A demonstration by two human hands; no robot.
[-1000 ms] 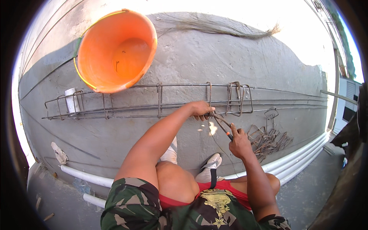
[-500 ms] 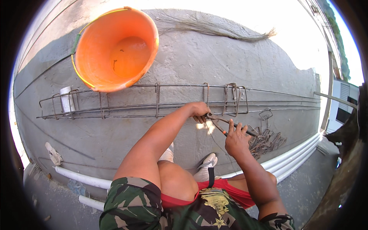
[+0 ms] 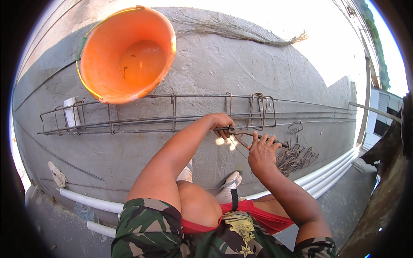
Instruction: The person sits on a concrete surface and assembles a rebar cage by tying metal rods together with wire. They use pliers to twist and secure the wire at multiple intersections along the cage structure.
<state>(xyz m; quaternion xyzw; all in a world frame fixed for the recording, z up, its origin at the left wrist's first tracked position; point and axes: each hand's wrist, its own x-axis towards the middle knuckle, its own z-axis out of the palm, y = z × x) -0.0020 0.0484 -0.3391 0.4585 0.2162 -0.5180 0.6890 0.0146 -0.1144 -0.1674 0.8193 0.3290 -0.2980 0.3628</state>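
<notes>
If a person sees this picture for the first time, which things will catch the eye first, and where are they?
The big round orange plastic bucket at the upper left stands out most, on the grey concrete floor. Across the middle lies a long rusty steel rebar cage; the left hand grips it while the right hand holds dark metal pincers against it. A pile of loose bent steel stirrups lies at the right.

Both hands, left hand [image 3: 223,124] and right hand [image 3: 260,151], at the rebar cage [image 3: 172,117] beside an orange bucket [image 3: 127,53].
</notes>
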